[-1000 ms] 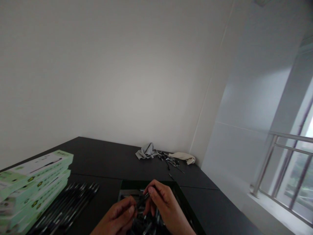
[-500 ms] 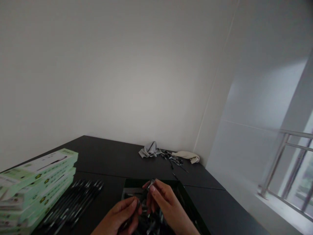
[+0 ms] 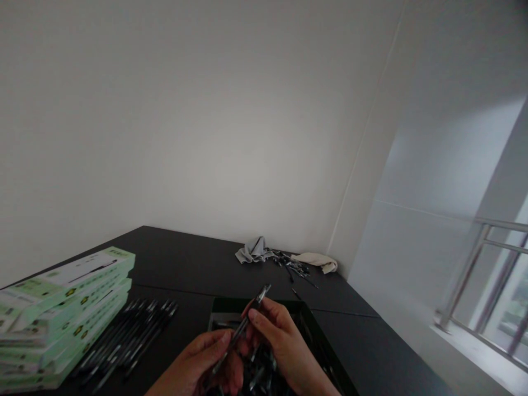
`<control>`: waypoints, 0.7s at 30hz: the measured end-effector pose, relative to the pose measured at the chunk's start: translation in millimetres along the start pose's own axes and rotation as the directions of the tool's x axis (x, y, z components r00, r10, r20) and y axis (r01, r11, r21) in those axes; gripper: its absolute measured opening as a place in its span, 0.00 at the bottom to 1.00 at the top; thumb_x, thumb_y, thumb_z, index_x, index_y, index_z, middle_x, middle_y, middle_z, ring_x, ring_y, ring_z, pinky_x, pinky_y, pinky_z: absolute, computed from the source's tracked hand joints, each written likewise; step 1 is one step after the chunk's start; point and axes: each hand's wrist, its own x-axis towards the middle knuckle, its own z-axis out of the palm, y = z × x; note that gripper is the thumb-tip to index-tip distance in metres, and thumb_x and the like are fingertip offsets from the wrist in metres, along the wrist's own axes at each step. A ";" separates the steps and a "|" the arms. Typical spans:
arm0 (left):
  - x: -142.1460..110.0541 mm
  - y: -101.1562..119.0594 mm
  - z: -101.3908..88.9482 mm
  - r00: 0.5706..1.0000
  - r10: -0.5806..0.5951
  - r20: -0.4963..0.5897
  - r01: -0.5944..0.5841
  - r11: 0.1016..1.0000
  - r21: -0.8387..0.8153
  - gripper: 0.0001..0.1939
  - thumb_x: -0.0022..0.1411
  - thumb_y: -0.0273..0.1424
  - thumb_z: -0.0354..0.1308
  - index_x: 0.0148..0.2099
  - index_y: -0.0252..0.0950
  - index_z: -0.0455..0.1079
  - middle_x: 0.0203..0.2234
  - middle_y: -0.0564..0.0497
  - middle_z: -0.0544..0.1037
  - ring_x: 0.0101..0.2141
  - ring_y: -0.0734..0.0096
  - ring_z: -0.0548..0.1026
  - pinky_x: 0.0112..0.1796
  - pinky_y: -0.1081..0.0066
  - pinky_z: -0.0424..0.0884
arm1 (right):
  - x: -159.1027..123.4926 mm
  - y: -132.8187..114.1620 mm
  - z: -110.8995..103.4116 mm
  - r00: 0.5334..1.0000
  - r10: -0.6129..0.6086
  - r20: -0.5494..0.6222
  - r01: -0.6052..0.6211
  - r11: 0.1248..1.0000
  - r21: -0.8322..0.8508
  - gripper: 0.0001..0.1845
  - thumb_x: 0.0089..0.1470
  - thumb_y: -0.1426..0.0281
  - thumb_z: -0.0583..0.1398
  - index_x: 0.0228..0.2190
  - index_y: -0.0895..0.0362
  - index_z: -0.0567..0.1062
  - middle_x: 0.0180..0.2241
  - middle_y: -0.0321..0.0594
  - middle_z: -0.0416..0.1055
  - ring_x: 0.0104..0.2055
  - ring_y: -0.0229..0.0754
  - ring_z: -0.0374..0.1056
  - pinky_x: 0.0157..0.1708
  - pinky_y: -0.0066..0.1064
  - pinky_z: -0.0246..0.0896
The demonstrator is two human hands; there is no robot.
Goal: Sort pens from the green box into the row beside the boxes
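Both my hands hold one dark pen point(image 3: 243, 324) slanting up to the right above a black tray point(image 3: 313, 335) full of dark pen parts. My left hand point(image 3: 206, 366) pinches the pen's lower end between thumb and fingers. My right hand point(image 3: 274, 344) grips its upper half, with the silver tip sticking out above the fingers. A row of several finished black pens point(image 3: 127, 338) lies on the dark table point(image 3: 185, 269) to the left of the tray.
A stack of light-green flat boxes point(image 3: 58, 313) stands at the left edge. At the far corner lie a grey cloth point(image 3: 252, 251), a scatter of small pen parts point(image 3: 292, 268) and a beige cloth point(image 3: 317, 260). White walls close the back; a railed window point(image 3: 490, 275) is at right.
The pen has risen and lengthened between my hands, its tip now well above my right fingers. The camera has turned slightly to the left.
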 end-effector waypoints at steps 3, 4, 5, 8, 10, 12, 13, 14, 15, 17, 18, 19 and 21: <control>-0.6 -1.3 -0.5 1.000 -0.003 0.011 0.003 1.000 0.012 0.24 0.54 0.50 0.58 0.35 0.31 0.74 0.19 0.50 0.77 0.21 0.74 0.71 0.27 0.75 0.63 | 1.5 0.2 -2.5 0.998 -0.019 -0.053 0.019 1.000 0.010 0.19 0.48 0.56 0.62 0.29 0.61 0.71 0.22 0.35 0.67 0.22 0.33 0.61 0.25 0.25 0.56; 0.2 -2.5 -1.2 1.000 0.002 0.015 -0.003 1.000 0.019 0.24 0.53 0.50 0.58 0.35 0.31 0.74 0.19 0.50 0.78 0.21 0.74 0.71 0.27 0.74 0.63 | 2.1 0.8 -3.1 0.997 -0.024 -0.079 0.026 0.999 0.020 0.20 0.48 0.55 0.63 0.29 0.61 0.71 0.22 0.35 0.67 0.22 0.32 0.60 0.25 0.25 0.56; 1.1 -3.9 -2.1 1.000 0.011 0.017 -0.012 1.000 0.024 0.25 0.53 0.51 0.59 0.36 0.31 0.74 0.20 0.49 0.78 0.21 0.73 0.71 0.27 0.74 0.64 | 2.8 1.7 -3.6 0.993 -0.023 -0.116 0.028 0.999 0.035 0.20 0.47 0.55 0.63 0.30 0.61 0.72 0.22 0.35 0.67 0.23 0.33 0.61 0.25 0.25 0.57; 4.2 -7.3 -5.3 0.997 0.074 0.010 -0.074 0.997 0.033 0.25 0.52 0.50 0.60 0.43 0.35 0.71 0.24 0.51 0.79 0.24 0.73 0.73 0.29 0.74 0.64 | 5.2 5.3 -5.3 0.970 0.002 -0.244 0.024 0.994 0.103 0.22 0.43 0.55 0.65 0.31 0.61 0.72 0.23 0.35 0.67 0.24 0.34 0.62 0.26 0.26 0.59; 5.7 -8.4 -6.4 0.989 0.149 0.014 -0.150 0.988 0.047 0.24 0.53 0.48 0.61 0.47 0.38 0.68 0.27 0.52 0.78 0.26 0.73 0.74 0.30 0.73 0.65 | 6.8 7.1 -6.7 0.966 0.012 -0.258 0.022 0.992 0.128 0.20 0.43 0.57 0.66 0.30 0.61 0.71 0.22 0.34 0.66 0.23 0.34 0.62 0.26 0.26 0.59; 7.1 -8.7 -6.5 0.974 0.225 0.020 -0.226 0.969 0.103 0.21 0.56 0.47 0.58 0.47 0.39 0.67 0.27 0.52 0.78 0.27 0.72 0.74 0.31 0.73 0.66 | 7.3 7.4 -7.9 0.972 0.024 -0.233 0.016 0.985 0.169 0.18 0.43 0.60 0.66 0.29 0.60 0.70 0.20 0.33 0.65 0.22 0.33 0.61 0.25 0.26 0.58; 7.8 -8.7 -6.4 0.968 0.251 0.020 -0.252 0.957 0.141 0.20 0.58 0.47 0.56 0.45 0.38 0.67 0.27 0.51 0.78 0.27 0.71 0.74 0.31 0.72 0.66 | 7.0 7.0 -8.3 0.976 0.035 -0.216 0.008 0.981 0.194 0.17 0.42 0.61 0.67 0.29 0.60 0.70 0.20 0.32 0.64 0.21 0.32 0.60 0.24 0.26 0.58; 8.5 -8.6 -6.5 0.964 0.267 0.017 -0.265 0.947 0.182 0.19 0.59 0.47 0.54 0.44 0.38 0.67 0.27 0.51 0.78 0.27 0.71 0.75 0.31 0.71 0.67 | 6.2 6.4 -8.5 0.979 0.047 -0.200 -0.003 0.977 0.214 0.16 0.42 0.63 0.67 0.29 0.60 0.70 0.20 0.31 0.64 0.21 0.32 0.59 0.24 0.26 0.58; 9.2 -8.5 -6.9 0.961 0.276 0.019 -0.274 0.936 0.223 0.19 0.60 0.47 0.53 0.43 0.38 0.67 0.27 0.51 0.78 0.27 0.70 0.75 0.31 0.70 0.68 | 5.1 5.8 -8.6 0.982 0.060 -0.178 -0.019 0.974 0.224 0.16 0.41 0.64 0.67 0.29 0.59 0.70 0.21 0.31 0.63 0.21 0.31 0.58 0.24 0.26 0.58; 10.4 -7.8 -9.8 0.956 0.291 0.023 -0.284 0.908 0.309 0.20 0.59 0.48 0.52 0.42 0.37 0.68 0.26 0.49 0.79 0.25 0.67 0.76 0.30 0.69 0.70 | 3.0 4.8 -8.3 0.991 0.079 -0.106 -0.057 0.979 0.195 0.14 0.41 0.66 0.67 0.28 0.59 0.70 0.21 0.31 0.63 0.20 0.31 0.57 0.23 0.25 0.57; 10.8 -7.0 -12.5 0.950 0.312 0.004 -0.291 0.883 0.369 0.19 0.59 0.47 0.53 0.42 0.37 0.69 0.28 0.48 0.79 0.28 0.64 0.77 0.31 0.68 0.70 | 2.8 4.8 -7.9 0.995 0.083 -0.063 -0.072 0.984 0.163 0.12 0.41 0.67 0.66 0.28 0.59 0.71 0.21 0.31 0.63 0.20 0.30 0.57 0.23 0.24 0.57; 11.0 -5.8 -15.9 0.937 0.349 -0.032 -0.301 0.848 0.436 0.17 0.60 0.45 0.54 0.42 0.37 0.69 0.31 0.47 0.79 0.32 0.62 0.78 0.34 0.67 0.71 | 4.1 5.3 -7.4 0.996 0.085 -0.032 -0.081 0.988 0.131 0.11 0.42 0.68 0.65 0.28 0.59 0.71 0.21 0.30 0.62 0.20 0.30 0.57 0.22 0.24 0.56; 11.0 -2.2 -24.9 0.869 0.471 -0.148 -0.313 0.757 0.574 0.14 0.60 0.41 0.55 0.45 0.39 0.69 0.41 0.45 0.77 0.43 0.59 0.74 0.44 0.65 0.67 | 12.5 8.0 -5.2 0.996 0.094 0.003 -0.094 0.993 0.068 0.09 0.44 0.69 0.64 0.28 0.59 0.70 0.18 0.29 0.62 0.19 0.30 0.57 0.22 0.24 0.56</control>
